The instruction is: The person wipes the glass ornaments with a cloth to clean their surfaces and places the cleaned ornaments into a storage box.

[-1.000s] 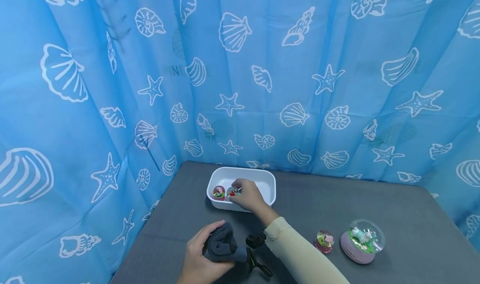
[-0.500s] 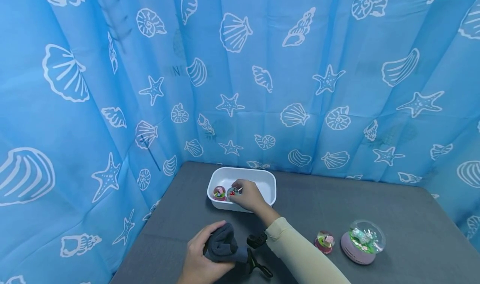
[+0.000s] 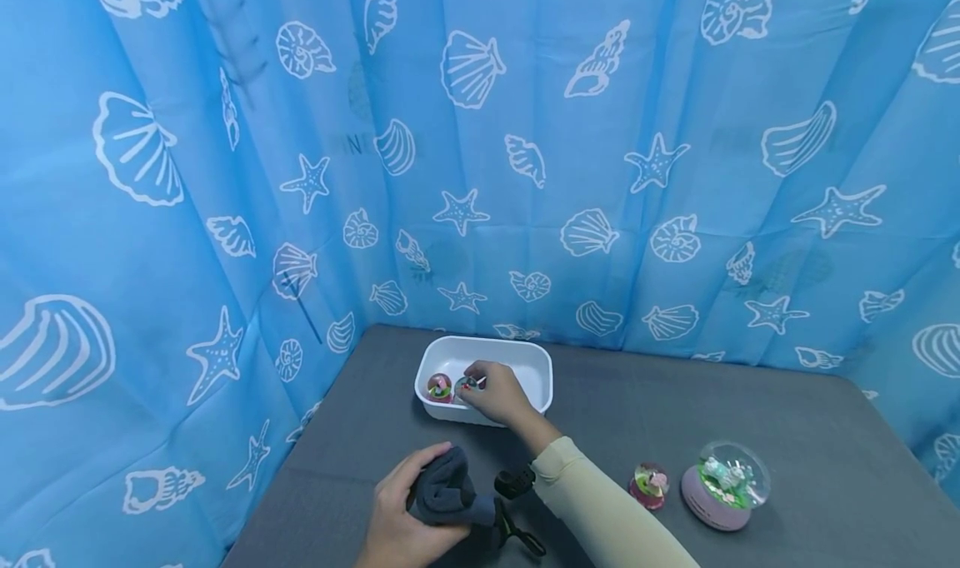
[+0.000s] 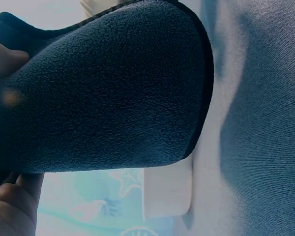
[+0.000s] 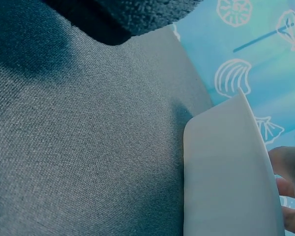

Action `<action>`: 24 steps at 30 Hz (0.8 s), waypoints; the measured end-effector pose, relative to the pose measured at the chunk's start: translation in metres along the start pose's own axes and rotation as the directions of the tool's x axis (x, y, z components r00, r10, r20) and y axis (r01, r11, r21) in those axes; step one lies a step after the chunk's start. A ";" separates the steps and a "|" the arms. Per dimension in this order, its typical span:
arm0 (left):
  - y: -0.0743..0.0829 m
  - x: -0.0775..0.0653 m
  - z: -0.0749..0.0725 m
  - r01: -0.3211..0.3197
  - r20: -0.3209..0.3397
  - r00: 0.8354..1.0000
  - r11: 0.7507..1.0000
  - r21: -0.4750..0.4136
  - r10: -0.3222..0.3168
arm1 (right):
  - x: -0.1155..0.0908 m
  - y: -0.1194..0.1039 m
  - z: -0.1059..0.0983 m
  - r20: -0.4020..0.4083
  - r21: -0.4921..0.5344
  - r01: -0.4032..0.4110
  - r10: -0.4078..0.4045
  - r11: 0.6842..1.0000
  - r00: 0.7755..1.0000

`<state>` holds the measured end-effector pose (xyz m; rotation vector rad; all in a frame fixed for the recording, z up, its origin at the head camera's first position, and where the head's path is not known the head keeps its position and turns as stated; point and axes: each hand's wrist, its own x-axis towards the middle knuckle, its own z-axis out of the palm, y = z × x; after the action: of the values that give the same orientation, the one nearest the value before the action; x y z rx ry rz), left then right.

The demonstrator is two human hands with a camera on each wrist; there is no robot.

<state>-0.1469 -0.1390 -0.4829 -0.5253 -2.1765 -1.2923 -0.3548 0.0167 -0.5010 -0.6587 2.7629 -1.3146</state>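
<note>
My left hand (image 3: 401, 510) grips a folded dark grey fleece cloth (image 3: 444, 491) above the near part of the table. In the left wrist view the cloth (image 4: 123, 88) fills much of the picture, with thumb and fingers on its edges. My right hand (image 3: 497, 391) reaches into a white plastic bin (image 3: 536, 376) and pinches a small snow globe (image 3: 464, 388) with a bit of red inside. Beside it in the bin sits another small snow globe (image 3: 438, 387) with a pink base. In the right wrist view the bin's wall (image 5: 226, 172) hides what the fingers hold.
To the right on the grey table (image 3: 600, 410) stand a small pink-based snow globe (image 3: 649, 484) and a large snow globe (image 3: 723, 485) with a lilac base. Black straps (image 3: 517, 535) show near my right forearm. A blue shell-patterned curtain (image 3: 555, 168) hangs behind and at the left.
Both hands keep nearly the same place and hold. The small snow globe in my right fingers looks slightly turned, its red part less visible. The view has shifted a little.
</note>
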 end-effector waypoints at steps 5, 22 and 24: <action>0.001 0.000 -0.001 -0.004 0.002 1.000 1.000 0.000 0.004 | 0.000 0.000 0.001 0.005 0.000 -0.008 0.008 1.000 1.000; 0.001 -0.001 0.004 -0.088 0.012 0.996 0.995 -0.037 0.088 | -0.013 -0.007 -0.011 -0.043 -0.032 -0.001 -0.001 0.999 0.999; 0.000 -0.002 0.005 -0.095 0.014 0.995 0.994 -0.050 0.096 | -0.016 -0.009 -0.015 -0.047 -0.027 0.004 -0.005 1.000 0.999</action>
<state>-0.1466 -0.1347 -0.4861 -0.6537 -2.1107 -1.2975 -0.3392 0.0287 -0.4877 -0.6443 2.8228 -1.3123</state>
